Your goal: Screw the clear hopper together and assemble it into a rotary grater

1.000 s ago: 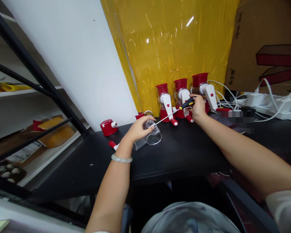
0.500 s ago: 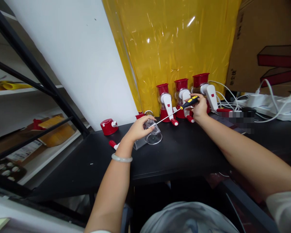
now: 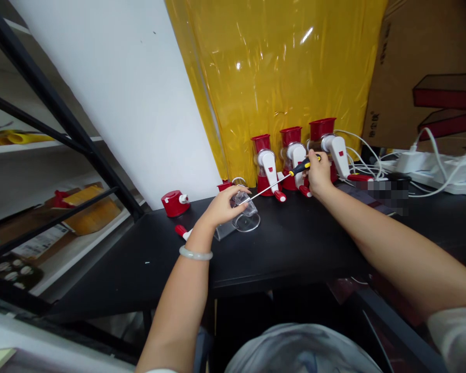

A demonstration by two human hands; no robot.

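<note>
- The wide, flat black table [image 3: 279, 248] is under everything.
- Three tall red-and-white plastic grinders [image 3: 296, 150] stand at its back, at two o'clock from the left hand [image 3: 223, 207].
- The see-through plastic body with a round ring [image 3: 249, 208] is at three o'clock; the left thumb and fingers hold it.
- The long yellow-and-black screwdriver [image 3: 300, 167] is gripped in the right hand [image 3: 319, 173]. It points to eight o'clock, at the see-through body; its tip is hidden. This looks like the screw-turning step. The next move seems to need a tight left hold and a straight, gentle twist.
- A round red plastic piece [image 3: 174, 204] sits at nine o'clock.
</note>
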